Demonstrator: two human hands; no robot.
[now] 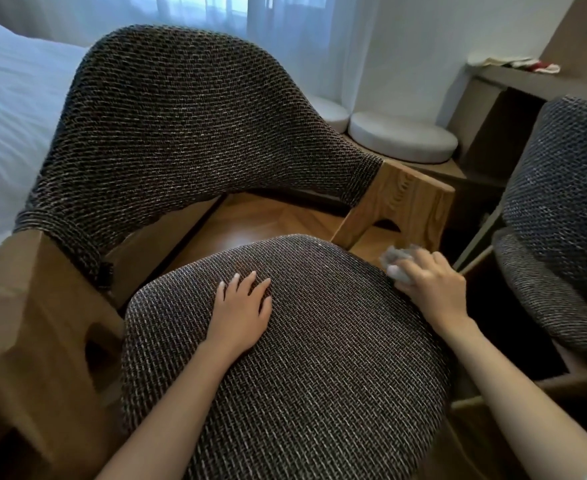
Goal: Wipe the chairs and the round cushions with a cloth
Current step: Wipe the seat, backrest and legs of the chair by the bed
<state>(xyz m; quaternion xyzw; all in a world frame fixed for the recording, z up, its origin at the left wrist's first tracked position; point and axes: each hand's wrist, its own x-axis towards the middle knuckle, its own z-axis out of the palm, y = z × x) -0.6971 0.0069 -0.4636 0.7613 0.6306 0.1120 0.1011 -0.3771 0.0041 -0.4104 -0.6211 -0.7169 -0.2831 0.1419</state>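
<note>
A wooden chair with dark woven fabric fills the view: its round seat (pixel 319 358) lies in front of me and its curved backrest (pixel 188 126) rises behind. My left hand (pixel 240 313) rests flat on the seat, fingers straight. At the seat's right edge, beside the wooden armrest (pixel 409 202), my right hand (pixel 430 285) grips a bunched grey cloth (pixel 397 259) and presses it there. Two white round cushions (pixel 402 136) (pixel 330 112) sit on a low ledge behind the chair.
A second chair of the same fabric (pixel 562 220) stands close on the right. A white bed (pixel 4 126) lies at the left. A wooden shelf (pixel 513 81) at the back right carries some folded items. Sheer curtains hang behind.
</note>
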